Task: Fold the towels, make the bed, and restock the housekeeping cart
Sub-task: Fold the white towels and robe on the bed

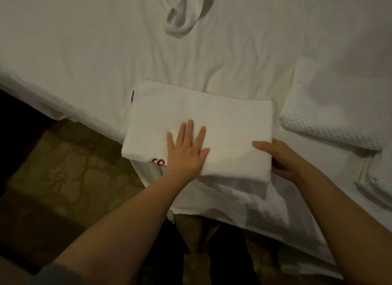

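I'd call the centre towel (197, 123) folded, my left hand (186, 151) flat on it, right hand (282, 159) gripping its edge (crumpled towel (184, 13) at frame top, bed (84, 51) unmade).

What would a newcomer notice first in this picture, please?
A folded white towel lies at the near edge of the bed, the left hand flat on it and the right hand gripping its right edge. A waffle-textured cloth sits to its right; a crumpled cloth lies farther up.

Left hand (186, 151) lies flat, palm down, fingers (191, 129) spread; right hand (280, 159) pinches, thumb above, fingers curled beneath.
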`<state>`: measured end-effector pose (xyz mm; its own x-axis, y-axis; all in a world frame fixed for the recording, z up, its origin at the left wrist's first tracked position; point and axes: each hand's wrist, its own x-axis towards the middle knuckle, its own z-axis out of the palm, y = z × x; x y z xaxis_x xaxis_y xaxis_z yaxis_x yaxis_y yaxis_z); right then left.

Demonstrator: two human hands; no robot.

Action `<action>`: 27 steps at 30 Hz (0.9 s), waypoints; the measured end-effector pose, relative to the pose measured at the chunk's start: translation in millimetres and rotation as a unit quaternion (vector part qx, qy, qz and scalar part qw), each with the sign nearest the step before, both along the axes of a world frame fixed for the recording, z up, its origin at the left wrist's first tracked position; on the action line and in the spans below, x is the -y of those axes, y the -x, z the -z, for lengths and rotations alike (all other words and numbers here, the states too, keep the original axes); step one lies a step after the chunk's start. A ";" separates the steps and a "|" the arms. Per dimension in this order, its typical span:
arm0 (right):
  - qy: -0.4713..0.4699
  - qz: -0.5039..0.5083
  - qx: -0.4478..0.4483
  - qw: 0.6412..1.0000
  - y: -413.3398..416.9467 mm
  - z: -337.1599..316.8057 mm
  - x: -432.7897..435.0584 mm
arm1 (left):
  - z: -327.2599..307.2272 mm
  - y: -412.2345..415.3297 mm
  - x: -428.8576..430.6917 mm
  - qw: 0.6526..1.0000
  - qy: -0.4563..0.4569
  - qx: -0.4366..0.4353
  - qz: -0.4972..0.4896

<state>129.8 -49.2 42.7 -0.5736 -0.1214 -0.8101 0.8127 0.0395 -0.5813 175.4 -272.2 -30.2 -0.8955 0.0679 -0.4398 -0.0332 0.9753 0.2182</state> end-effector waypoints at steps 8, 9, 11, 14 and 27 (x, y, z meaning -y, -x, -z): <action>-0.022 -0.007 -0.169 0.985 11.9 -45.3 142.9 | -40.1 29.2 50.7 0.744 -0.522 0.115 -0.402; -0.056 -0.043 -0.177 0.982 12.6 -41.7 169.0 | -47.0 31.9 63.6 0.616 -0.607 0.119 -0.489; -0.127 -0.114 -0.178 0.969 11.6 -30.4 217.0 | -56.6 32.4 87.0 0.434 -0.693 0.106 -0.566; -0.190 -0.164 -0.184 0.950 5.7 -9.7 271.2 | -60.3 29.7 115.2 0.393 -0.713 0.107 -0.570; -0.234 -0.232 -0.256 0.909 -5.6 10.5 252.5 | -37.9 37.6 157.3 0.900 -0.252 0.054 -0.350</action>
